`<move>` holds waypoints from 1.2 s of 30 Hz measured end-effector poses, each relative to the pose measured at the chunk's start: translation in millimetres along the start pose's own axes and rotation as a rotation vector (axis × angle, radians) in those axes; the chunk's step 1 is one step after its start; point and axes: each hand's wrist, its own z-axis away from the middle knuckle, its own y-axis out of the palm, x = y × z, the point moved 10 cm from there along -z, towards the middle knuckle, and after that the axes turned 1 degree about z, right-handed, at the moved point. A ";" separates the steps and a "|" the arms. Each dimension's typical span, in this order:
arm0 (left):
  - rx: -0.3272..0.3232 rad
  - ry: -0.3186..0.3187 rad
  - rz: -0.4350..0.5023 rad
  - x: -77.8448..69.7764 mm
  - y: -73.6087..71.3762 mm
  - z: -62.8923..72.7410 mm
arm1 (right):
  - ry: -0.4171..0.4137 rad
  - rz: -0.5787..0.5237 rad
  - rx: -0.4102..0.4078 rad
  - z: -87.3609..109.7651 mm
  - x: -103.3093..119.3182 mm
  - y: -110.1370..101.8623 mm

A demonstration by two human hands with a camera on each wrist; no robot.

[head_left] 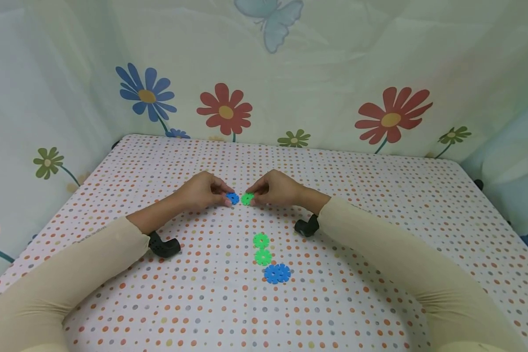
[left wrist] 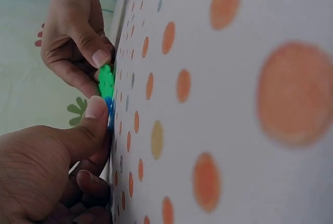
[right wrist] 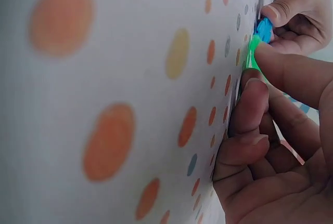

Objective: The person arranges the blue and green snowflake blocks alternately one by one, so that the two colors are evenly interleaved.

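In the head view my left hand (head_left: 204, 191) pinches a blue notched plastic disc (head_left: 233, 198) between thumb and fingers, low over the dotted tabletop. Facing it, my right hand (head_left: 276, 188) pinches a green notched disc (head_left: 247, 198) of the same kind. Only a narrow gap parts the two discs there. From the left wrist, the green disc (left wrist: 106, 81) shows tilted up off the cloth, its lower edge overlapping the blue disc (left wrist: 110, 110), which is mostly hidden by my thumb. The right wrist view has the blue disc (right wrist: 264, 29) just beyond the green one (right wrist: 253, 48).
Nearer me on the dotted cloth (head_left: 193, 303) lie two green discs, one (head_left: 261, 240) behind the other (head_left: 263, 256), and a pair of overlapping blue discs (head_left: 277, 274). A flower-printed curtain (head_left: 325, 73) hangs behind the table. Black wrist mounts (head_left: 163, 246) stick out below both sleeves.
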 end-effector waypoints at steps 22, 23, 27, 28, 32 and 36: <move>0.030 -0.016 -0.005 0.6 0.8 -1.1 | -0.017 -0.033 0.028 3.1 5.0 2.5; 0.030 -0.014 -0.003 0.4 0.9 -1.0 | -0.018 -0.032 0.026 3.1 5.0 2.3; 0.029 -0.009 -0.003 0.6 1.0 -1.0 | -0.016 -0.017 0.018 1.4 3.2 1.9; 0.028 -0.009 -0.003 0.7 1.0 -1.0 | -0.015 -0.010 0.017 1.0 2.9 2.1; 0.023 -0.010 0.006 1.7 0.9 -1.6 | -0.016 0.009 0.020 0.2 2.0 2.6; 0.009 -0.020 0.006 2.2 -0.6 -0.8 | -0.019 0.015 0.019 -0.1 2.2 2.7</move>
